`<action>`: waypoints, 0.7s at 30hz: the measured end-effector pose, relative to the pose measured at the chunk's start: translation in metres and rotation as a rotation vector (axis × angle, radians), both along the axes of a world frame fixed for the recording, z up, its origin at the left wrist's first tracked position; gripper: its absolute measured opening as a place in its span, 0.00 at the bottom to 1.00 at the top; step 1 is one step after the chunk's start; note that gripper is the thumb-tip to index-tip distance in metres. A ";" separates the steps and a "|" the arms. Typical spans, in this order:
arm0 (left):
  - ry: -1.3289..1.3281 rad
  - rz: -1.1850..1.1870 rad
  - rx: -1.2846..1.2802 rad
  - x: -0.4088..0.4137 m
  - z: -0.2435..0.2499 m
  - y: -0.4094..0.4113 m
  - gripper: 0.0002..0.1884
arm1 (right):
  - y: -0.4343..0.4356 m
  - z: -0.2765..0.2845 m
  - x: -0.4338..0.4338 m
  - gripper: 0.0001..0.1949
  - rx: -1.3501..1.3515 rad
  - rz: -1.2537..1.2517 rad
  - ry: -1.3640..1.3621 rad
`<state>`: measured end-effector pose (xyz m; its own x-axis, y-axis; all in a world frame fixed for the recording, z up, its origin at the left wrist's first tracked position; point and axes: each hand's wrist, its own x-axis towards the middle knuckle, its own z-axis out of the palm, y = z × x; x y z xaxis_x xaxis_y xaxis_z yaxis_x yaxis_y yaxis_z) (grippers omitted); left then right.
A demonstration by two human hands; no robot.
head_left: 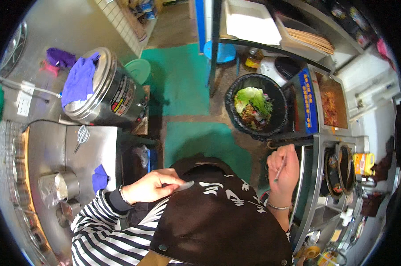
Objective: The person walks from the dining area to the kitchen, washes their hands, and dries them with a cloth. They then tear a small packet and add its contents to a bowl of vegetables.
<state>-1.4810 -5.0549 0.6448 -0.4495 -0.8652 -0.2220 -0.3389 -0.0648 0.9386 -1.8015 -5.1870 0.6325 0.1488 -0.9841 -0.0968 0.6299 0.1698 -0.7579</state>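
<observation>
In the head view my left hand (155, 186) is in front of the dark apron (200, 219), and a small whitish flat piece (184, 187) is pinched between its thumb and fingers. On the right, my right hand (284, 169) is raised beside the steel counter, its fingers curled around a thin stick-like thing (280, 170) that I cannot identify. Ahead of it stands a bin lined with a black bag (230, 99), holding lettuce leaves (252, 98) and food scraps. White writing marks the apron.
At left, a large steel pot (112, 89) carries a purple cloth (79, 79); scissors (82, 137) lie on the steel counter (90, 146). Green mats (183, 83) cover the floor. A blue stool (220, 51) stands beyond the bin. At right are a food tray (331, 106) and a sink with dark pans (335, 169).
</observation>
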 end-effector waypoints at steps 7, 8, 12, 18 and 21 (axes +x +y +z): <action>-0.182 0.099 -0.233 -0.027 -0.011 -0.025 0.10 | -0.002 0.013 0.004 0.17 0.003 -0.034 0.080; -0.232 0.114 -0.260 -0.030 -0.016 -0.030 0.10 | -0.003 0.013 0.002 0.17 0.010 -0.052 0.074; -0.248 -0.216 -0.468 -0.035 -0.041 -0.059 0.14 | 0.001 0.012 -0.001 0.17 0.024 -0.068 0.038; -0.052 -0.415 -0.170 -0.032 -0.039 -0.071 0.11 | 0.005 0.002 -0.010 0.16 0.013 -0.126 -0.001; -0.099 -0.418 -0.154 -0.035 -0.046 -0.072 0.14 | 0.006 0.003 -0.012 0.16 0.025 -0.152 -0.028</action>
